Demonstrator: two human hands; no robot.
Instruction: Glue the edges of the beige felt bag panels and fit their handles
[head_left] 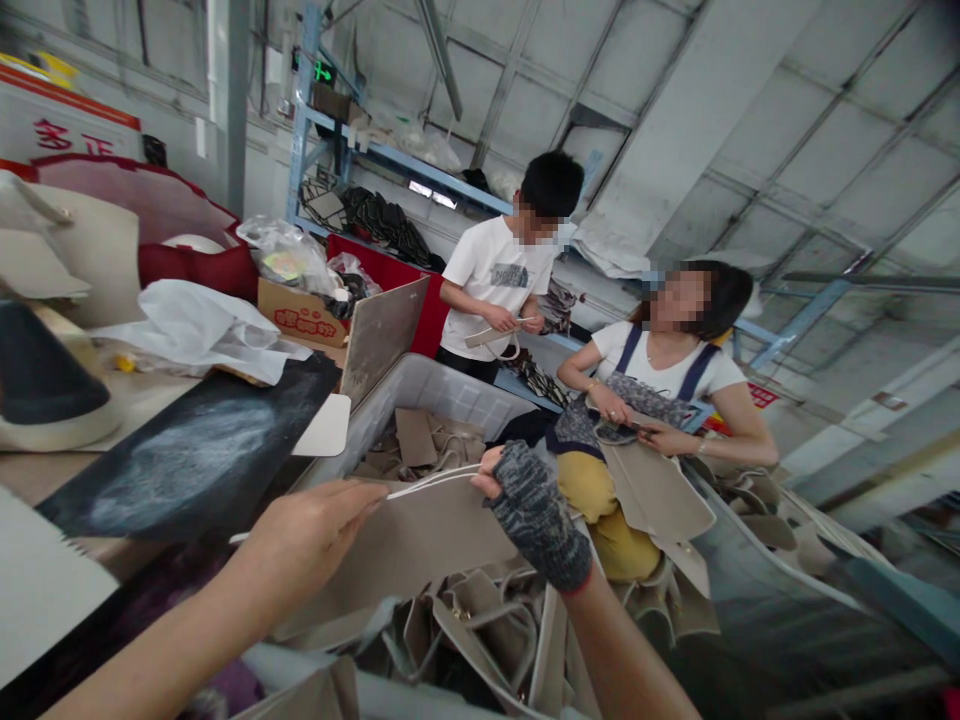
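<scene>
A thin, pale strap stretches between my two hands, looking like two strands side by side. My left hand is bare and pinches its left end. At the other end, my right hand, in a dark grey knitted fingerless glove, has its fingers closed on it. Just under the strap hangs a flat taupe bag panel; whether the two are joined I cannot tell. Below lies a heap of taupe bag pieces with straps and small metal fittings.
A pale plastic bin with more taupe pieces stands ahead. To the left, a worktable carries a black board and white sheeting. Two people, one standing and one seated, handle similar pieces beyond my hands.
</scene>
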